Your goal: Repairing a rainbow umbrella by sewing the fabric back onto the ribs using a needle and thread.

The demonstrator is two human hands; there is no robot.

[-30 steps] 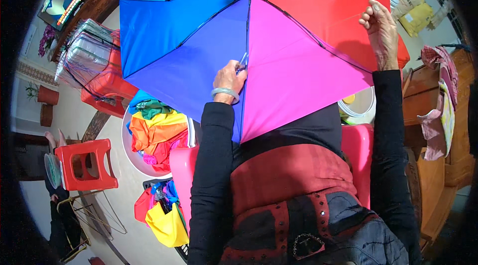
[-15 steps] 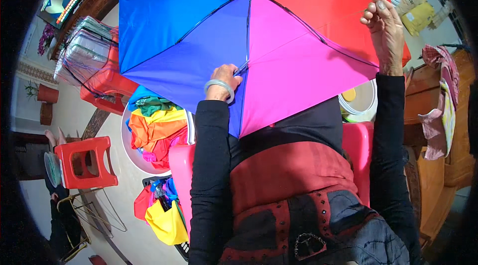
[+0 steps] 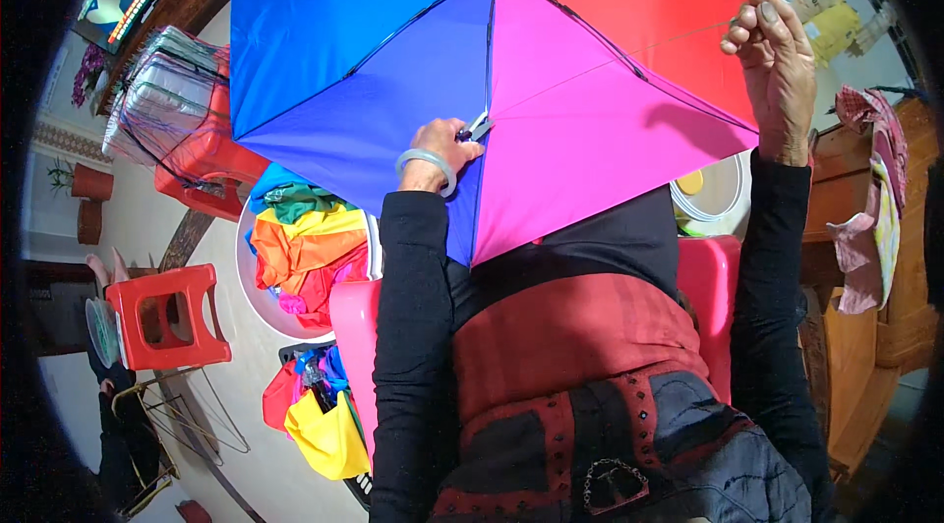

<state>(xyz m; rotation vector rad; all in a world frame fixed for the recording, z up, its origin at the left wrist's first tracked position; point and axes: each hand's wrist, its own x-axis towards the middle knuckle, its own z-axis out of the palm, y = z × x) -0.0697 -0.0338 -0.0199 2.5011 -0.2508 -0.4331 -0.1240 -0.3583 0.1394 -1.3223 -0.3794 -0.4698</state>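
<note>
An open umbrella [image 3: 590, 120] with rainbow-coloured panels spreads before me, its inner side and black ribs toward me. My left hand [image 3: 440, 151], wearing a pale bangle [image 3: 429, 161], is closed around small metal thread snips [image 3: 477, 127]. Their tips lie against the rib between the purple and pink panels. At the far right my right hand [image 3: 774, 61] is raised, thumb and fingers pinched together. From this pinch a thin thread [image 3: 629, 56] runs taut across the pink panel to the rib by the snips. Whether a needle is also in the pinch is too small to tell.
Left of me, a white basin [image 3: 258, 292] holds colourful folded fabric, above a black basket [image 3: 288, 354] with more fabric. Red stools [image 3: 172, 356] stand farther left. A round white bucket [image 3: 723, 194] is beside my right leg; wooden furniture [image 3: 855, 366] borders the right.
My right hand has shifted slightly right with the thread. My left hand has moved a little up and left, and the snips show more plainly at the rib.
</note>
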